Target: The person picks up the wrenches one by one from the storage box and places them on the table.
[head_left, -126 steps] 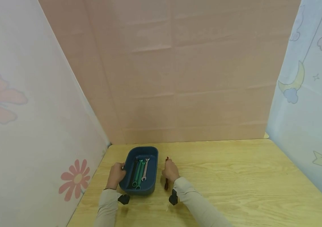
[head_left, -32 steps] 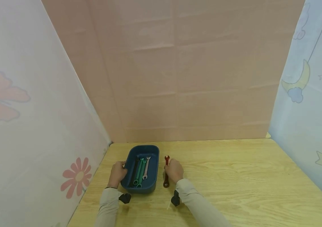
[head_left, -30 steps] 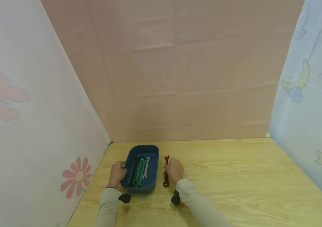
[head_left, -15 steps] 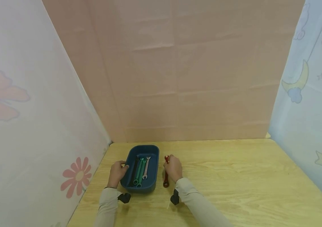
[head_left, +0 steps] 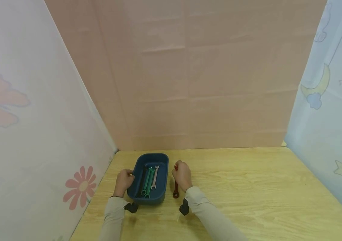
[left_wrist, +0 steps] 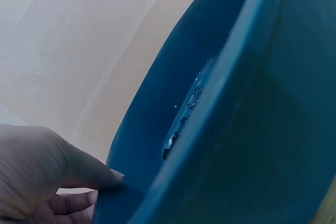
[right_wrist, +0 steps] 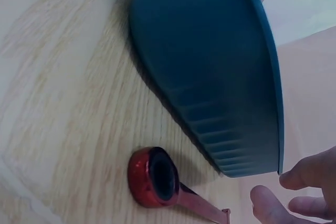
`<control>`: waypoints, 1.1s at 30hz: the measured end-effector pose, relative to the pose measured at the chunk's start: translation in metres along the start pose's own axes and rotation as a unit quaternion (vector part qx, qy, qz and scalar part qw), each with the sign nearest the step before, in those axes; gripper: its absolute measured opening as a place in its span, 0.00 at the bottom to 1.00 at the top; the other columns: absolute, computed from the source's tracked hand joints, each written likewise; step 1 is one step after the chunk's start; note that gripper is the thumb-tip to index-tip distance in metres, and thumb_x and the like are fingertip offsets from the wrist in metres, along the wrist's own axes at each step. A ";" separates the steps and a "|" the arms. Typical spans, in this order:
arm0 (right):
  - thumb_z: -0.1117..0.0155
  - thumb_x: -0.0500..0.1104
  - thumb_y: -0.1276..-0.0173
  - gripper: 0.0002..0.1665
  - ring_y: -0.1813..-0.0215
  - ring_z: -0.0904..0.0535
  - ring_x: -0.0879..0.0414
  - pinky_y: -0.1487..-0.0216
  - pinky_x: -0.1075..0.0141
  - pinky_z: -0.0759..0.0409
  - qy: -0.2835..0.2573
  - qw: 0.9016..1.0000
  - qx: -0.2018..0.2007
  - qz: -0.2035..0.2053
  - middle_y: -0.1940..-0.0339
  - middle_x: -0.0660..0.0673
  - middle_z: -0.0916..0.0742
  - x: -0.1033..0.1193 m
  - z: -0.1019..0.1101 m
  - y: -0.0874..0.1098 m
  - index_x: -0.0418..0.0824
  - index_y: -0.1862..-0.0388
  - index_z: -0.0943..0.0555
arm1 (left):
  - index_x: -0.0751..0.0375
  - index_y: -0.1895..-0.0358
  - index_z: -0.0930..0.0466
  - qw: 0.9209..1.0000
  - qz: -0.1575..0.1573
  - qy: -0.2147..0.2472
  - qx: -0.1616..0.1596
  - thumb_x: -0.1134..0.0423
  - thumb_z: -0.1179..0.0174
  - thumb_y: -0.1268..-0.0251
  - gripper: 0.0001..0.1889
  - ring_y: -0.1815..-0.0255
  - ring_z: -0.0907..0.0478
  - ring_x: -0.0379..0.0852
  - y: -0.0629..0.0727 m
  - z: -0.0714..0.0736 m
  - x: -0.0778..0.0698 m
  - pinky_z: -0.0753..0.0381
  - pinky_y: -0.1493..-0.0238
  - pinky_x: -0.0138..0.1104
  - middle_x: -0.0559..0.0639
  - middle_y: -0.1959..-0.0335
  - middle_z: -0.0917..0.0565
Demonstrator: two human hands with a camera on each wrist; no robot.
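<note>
And here we are, left hand (head_left: pixel 123 182) pinching the left rim of the blue bin (head_left: pixel 147 202), thumb inside, fingers outside. Over to the bin's right: the red wrench (head_left: pixel 175 194) lies flat on the worktop (head_left: pixel 264 187), just beside the bin, and above its far end hangs the right hand (head_left: pixel 182 175), thumb and fingers parted, nothing between them in the wrist view.

Where's the danger? A pinch on that far end alone could let the ring end droop and swing, I'd say. A low sweep toward the bin might catch its wall. And that one-sided hold: tug or lean on the rim and the bin could skid or tip, sending the black wrench (head_left: pixel 142 180), the two green wrenches (head_left: pixel 150 183) and the silver wrench (head_left: pixel 155 177) sliding inside it.

Now the ground: pale wood grain, stretching wide to the bin's right. Beyond the bin rises a creased pinkish-brown backdrop (head_left: pixel 189 83); left of it, a white sheet with a red flower (head_left: pixel 82 186); far right, a pale-blue one with a moon (head_left: pixel 320 85).
</note>
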State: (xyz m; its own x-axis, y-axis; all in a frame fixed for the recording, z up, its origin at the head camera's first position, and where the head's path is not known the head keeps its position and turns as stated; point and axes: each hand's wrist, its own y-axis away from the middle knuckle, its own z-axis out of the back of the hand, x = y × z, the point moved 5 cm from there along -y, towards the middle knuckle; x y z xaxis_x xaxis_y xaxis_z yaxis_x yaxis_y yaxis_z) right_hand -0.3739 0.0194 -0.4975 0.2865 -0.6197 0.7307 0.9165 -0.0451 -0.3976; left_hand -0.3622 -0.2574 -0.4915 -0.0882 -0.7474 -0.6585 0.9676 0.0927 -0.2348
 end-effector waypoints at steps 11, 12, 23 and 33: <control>0.32 0.29 0.41 0.14 0.69 0.16 0.45 0.72 0.58 0.19 0.005 1.000 -0.005 0.007 0.64 0.32 0.13 0.005 0.003 -0.001 0.25 0.56 0.19 | 0.78 0.57 0.14 1.000 -0.023 -0.001 0.000 0.79 0.41 0.51 0.15 0.82 0.33 0.42 0.001 -0.001 -0.002 0.32 0.79 0.34 0.60 0.74 0.15; 0.32 0.29 0.41 0.15 0.71 0.17 0.47 0.73 0.59 0.20 0.004 1.000 -0.003 0.007 0.64 0.32 0.13 0.005 0.003 -0.001 0.25 0.55 0.19 | 0.78 0.57 0.14 1.000 -0.025 -0.001 -0.002 0.79 0.41 0.52 0.16 0.82 0.33 0.42 0.002 -0.001 -0.002 0.32 0.79 0.34 0.59 0.76 0.16; 0.32 0.29 0.41 0.17 0.75 0.20 0.53 0.76 0.62 0.23 0.000 1.000 -0.002 0.010 0.67 0.35 0.13 0.010 0.003 -0.006 0.27 0.52 0.19 | 0.78 0.58 0.14 0.999 -0.030 0.001 -0.012 0.80 0.42 0.54 0.17 0.85 0.36 0.40 -0.002 -0.003 0.000 0.35 0.81 0.33 0.50 0.83 0.21; 0.33 0.30 0.39 0.20 0.73 0.21 0.55 0.73 0.62 0.22 0.005 1.000 0.010 0.001 0.65 0.37 0.14 0.015 0.003 -0.008 0.26 0.47 0.20 | 0.77 0.58 0.13 0.999 -0.038 -0.003 -0.010 0.80 0.42 0.55 0.17 0.86 0.38 0.39 -0.002 -0.004 0.001 0.37 0.82 0.32 0.49 0.85 0.23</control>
State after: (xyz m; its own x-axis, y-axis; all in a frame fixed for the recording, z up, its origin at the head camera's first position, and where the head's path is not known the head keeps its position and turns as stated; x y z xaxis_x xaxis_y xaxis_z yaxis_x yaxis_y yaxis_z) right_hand -0.3759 0.0132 -0.4820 0.2865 -0.6271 0.7243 0.9210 -0.0281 -0.3886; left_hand -0.3655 -0.2563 -0.4944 -0.1587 -0.7571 -0.6337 0.9533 0.0494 -0.2979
